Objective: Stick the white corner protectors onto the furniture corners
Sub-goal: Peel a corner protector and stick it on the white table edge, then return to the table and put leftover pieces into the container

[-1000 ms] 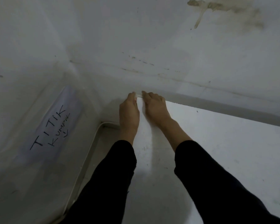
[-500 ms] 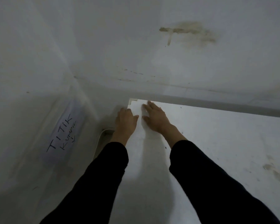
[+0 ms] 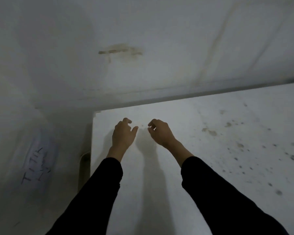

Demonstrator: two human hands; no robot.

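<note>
While both hands hang over the white bench (image 3: 210, 158), they hold nothing. The L hand (image 3: 123, 135) is near the bench's far left corner, palm down, its fingers (image 3: 126, 120) bent loose & thumb out to the side. The R hand (image 3: 160, 133) is just beside it, further from that corner, fingers bent loose too, w/ nothing between thumb & first finger. There is a gap between the hands. Can't tell if the fingertips touch the bench top. Both arms are in black sleeves (image 3: 100, 192).

The white corner protector (image 3: 96, 113) sits on that far left corner, past the L hand & not touched. It is small, white like the bench & blurry, so its shape is hard to tell.

Far to the right of the corner the bench has dark spots (image 3: 210, 132). Behind the corner is a white wall (image 3: 159, 22) w/ a brown stain (image 3: 120, 50). Left of the corner is a paper (image 3: 39, 163) w/ black writing.
</note>
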